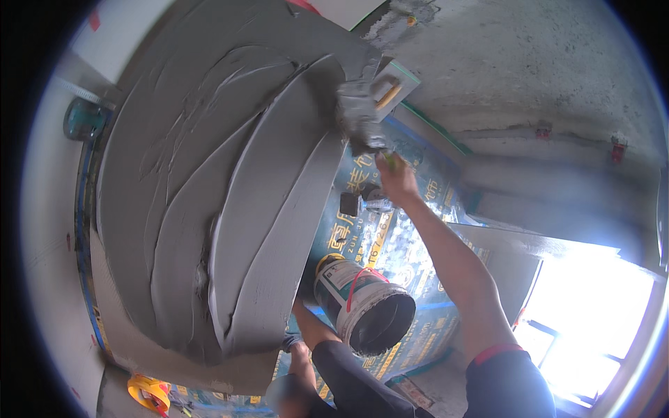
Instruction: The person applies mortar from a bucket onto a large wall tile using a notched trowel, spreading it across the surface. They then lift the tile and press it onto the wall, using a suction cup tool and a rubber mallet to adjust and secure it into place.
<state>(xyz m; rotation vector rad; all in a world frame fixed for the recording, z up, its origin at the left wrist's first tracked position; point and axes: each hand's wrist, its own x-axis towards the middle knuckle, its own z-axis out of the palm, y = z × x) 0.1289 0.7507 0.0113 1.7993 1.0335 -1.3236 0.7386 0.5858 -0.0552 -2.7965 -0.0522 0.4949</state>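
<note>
My right hand grips the green handle of a trowel, whose blade is coated in wet grey mortar, at the upper right edge of a large tile. Curved ridges of grey mortar cover most of the tile's face. My left forearm reaches up to the tile's lower right edge, where the hand is mostly hidden. Beside that arm, a white bucket with a red handle and grey residue inside leans at an angle. A flat float with a wooden handle lies beyond the trowel.
Printed blue-green sheeting covers the floor, with a dark block-shaped tool on it. A teal clear object sits at the left wall. A yellow object is at the lower left. A bright window is at the right.
</note>
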